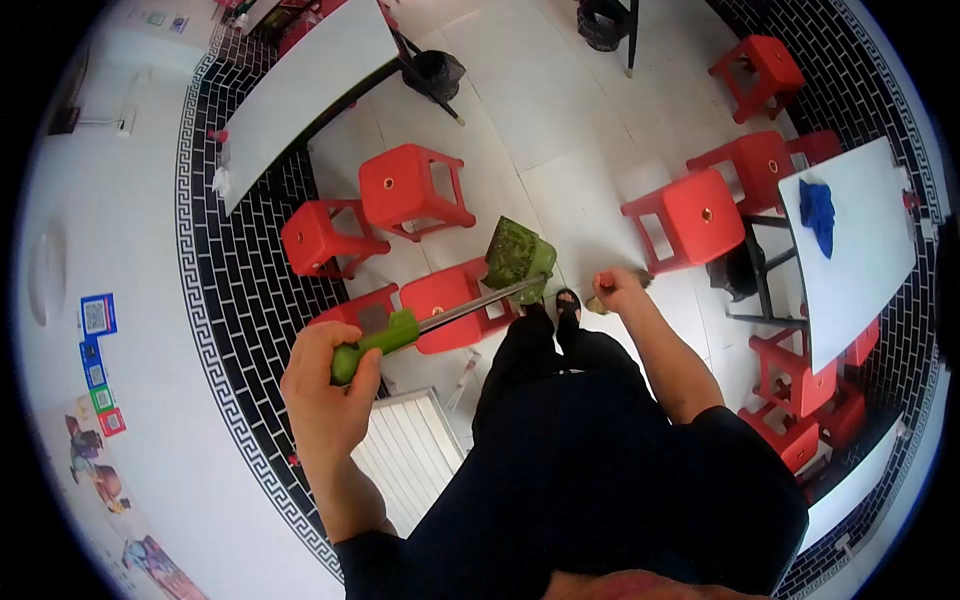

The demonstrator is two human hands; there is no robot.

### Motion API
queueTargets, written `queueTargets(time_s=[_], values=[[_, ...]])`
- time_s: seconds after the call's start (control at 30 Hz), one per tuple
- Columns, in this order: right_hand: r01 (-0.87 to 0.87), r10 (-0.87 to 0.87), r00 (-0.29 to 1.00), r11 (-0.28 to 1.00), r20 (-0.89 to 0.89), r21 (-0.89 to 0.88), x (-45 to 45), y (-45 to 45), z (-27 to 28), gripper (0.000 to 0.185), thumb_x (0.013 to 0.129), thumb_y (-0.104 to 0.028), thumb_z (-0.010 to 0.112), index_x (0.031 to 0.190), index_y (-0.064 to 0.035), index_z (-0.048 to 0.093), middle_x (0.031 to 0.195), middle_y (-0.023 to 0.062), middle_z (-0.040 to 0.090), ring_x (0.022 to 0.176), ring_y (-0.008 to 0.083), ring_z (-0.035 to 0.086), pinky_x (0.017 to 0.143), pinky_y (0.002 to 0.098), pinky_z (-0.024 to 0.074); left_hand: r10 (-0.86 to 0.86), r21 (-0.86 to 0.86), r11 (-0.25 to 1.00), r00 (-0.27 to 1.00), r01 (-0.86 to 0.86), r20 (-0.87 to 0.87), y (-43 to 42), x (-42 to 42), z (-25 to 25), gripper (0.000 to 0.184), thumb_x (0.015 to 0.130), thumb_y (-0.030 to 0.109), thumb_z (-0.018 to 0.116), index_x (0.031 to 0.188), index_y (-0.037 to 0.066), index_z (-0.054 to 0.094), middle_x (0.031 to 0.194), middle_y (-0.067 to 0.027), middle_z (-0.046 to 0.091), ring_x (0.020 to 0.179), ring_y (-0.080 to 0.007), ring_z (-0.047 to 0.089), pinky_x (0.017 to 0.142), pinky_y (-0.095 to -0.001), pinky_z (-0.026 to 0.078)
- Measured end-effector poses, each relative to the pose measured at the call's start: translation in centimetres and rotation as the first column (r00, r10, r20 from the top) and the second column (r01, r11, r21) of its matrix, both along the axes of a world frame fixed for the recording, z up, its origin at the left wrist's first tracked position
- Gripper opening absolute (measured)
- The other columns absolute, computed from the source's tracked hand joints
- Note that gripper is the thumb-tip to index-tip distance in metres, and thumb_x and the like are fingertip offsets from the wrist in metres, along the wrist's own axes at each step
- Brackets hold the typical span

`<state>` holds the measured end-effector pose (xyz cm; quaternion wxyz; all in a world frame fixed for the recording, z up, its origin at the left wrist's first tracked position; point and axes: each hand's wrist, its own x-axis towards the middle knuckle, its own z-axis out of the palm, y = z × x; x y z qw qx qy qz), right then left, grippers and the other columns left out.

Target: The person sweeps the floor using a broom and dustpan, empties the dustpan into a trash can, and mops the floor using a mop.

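My left hand (335, 375) is closed around the green grip of a long-handled dustpan (520, 255). Its metal shaft slants up and right to the green pan, which hangs over the floor in front of my feet and looks speckled with dirt inside. My right hand (620, 290) is closed in a fist to the right of the pan. A small reddish tip shows at the fist, and tan bristle-like parts of what looks like a broom (597, 305) show behind it. Most of that broom is hidden by the hand.
Red plastic stools (415, 190) stand left of the pan, and more red stools (690, 220) stand on the right. White tables (310, 90) line both walls. A blue cloth (817, 215) lies on the right table (865, 260). Black bags (433, 75) hang by the table legs.
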<state>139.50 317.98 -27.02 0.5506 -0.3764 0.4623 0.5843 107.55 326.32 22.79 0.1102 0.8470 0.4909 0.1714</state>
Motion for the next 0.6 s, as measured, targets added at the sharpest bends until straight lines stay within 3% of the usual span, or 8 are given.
queueTargets(time_s=[0.1,0.13,0.3,0.37,0.4,0.43,0.53,0.6], values=[[0.072,-0.068,0.995,0.996,-0.073,0.06,1.2,7.5,0.9,0.034,0.082,0.008,0.055,0.058,-0.0066,0.035,0.055,0.0015,0.037,0.049,0.0148,0.042,0.055,0.0281,0.0551,0.099,-0.053,0.994,0.995,-0.098,0.004,4.9,1.3,0.2,0.025,0.077,-0.004,0.074,0.098,0.003,0.063,0.088,-0.0072,0.062,0.074,-0.0166,0.059,0.069,-0.0286,0.049],[0.046,-0.044,0.999,0.989,-0.012,0.139,1.8,9.3,0.2,0.029,0.083,0.006,0.057,0.062,-0.0059,0.041,0.058,0.0024,0.045,0.052,0.0155,0.05,0.054,0.0275,0.0564,0.12,-0.05,0.992,0.992,-0.119,0.021,6.8,1.8,-0.3,0.024,0.077,-0.004,0.074,0.098,0.003,0.063,0.086,-0.0067,0.062,0.073,-0.0151,0.057,0.068,-0.0278,0.048],[-0.038,0.032,0.996,0.997,0.085,0.073,4.3,19.3,4.2,0.022,0.088,0.002,0.057,0.069,-0.0038,0.046,0.064,0.0046,0.05,0.059,0.0163,0.054,0.055,0.0285,0.0582,0.079,0.01,0.997,0.996,-0.079,0.039,16.1,2.2,-0.6,0.024,0.076,-0.005,0.074,0.096,0.002,0.063,0.084,-0.0068,0.062,0.074,-0.0137,0.059,0.067,-0.0266,0.047],[-0.03,0.046,0.996,0.981,-0.078,0.19,7.0,19.7,3.5,0.008,0.089,0.0,0.058,0.084,-0.0014,0.052,0.073,0.0083,0.056,0.06,0.0179,0.056,0.053,0.026,0.0579,0.166,-0.075,0.984,0.982,-0.159,0.092,19.7,2.8,-1.9,0.023,0.076,-0.004,0.074,0.096,0.003,0.063,0.083,-0.0066,0.062,0.073,-0.0133,0.059,0.066,-0.0263,0.047],[-0.057,0.073,0.997,0.948,-0.038,0.314,7.8,19.0,0.0,0.013,0.09,-0.002,0.06,0.1,0.0004,0.052,0.08,0.0114,0.058,0.06,0.0176,0.056,0.052,0.0243,0.0575,0.147,-0.07,0.987,0.986,-0.142,0.079,21.7,2.8,-2.1,0.022,0.076,-0.001,0.076,0.095,0.003,0.064,0.082,-0.0062,0.062,0.07,-0.0123,0.058,0.064,-0.0259,0.046],[-0.207,0.195,0.973,0.973,0.122,0.098,7.2,20.5,7.6,0.017,0.092,-0.005,0.06,0.105,0.0009,0.051,0.079,0.01,0.057,0.055,0.016,0.054,0.05,0.0242,0.0545,0.144,-0.086,0.987,0.986,-0.138,0.078,23.3,3.1,-2.0,0.022,0.076,-0.001,0.076,0.095,0.003,0.064,0.082,-0.0062,0.062,0.07,-0.0123,0.058,0.064,-0.0259,0.046],[-0.394,0.383,0.908,0.918,0.17,0.037,8.8,19.2,13.0,0.018,0.094,-0.009,0.06,0.109,-0.0028,0.051,0.077,0.0072,0.056,0.051,0.0141,0.051,0.044,0.0242,0.0479,0.196,-0.181,0.963,0.98,-0.198,-0.027,26.9,4.9,-2.0,0.023,0.076,0.002,0.078,0.094,0.003,0.064,0.078,-0.0066,0.061,0.068,-0.0133,0.057,0.062,-0.0275,0.045],[-0.696,0.662,0.67,0.718,0.336,-0.026,9.9,19.6,15.2,0.019,0.095,-0.011,0.059,0.112,-0.0076,0.051,0.075,0.0053,0.056,0.049,0.0124,0.05,0.039,0.025,0.0411,0.231,-0.229,0.943,0.97,-0.243,-0.077,28.7,6.6,-2.0,0.024,0.075,0.002,0.079,0.093,0.002,0.064,0.08,-0.0082,0.062,0.07,-0.017,0.059,0.064,-0.0291,0.047]])
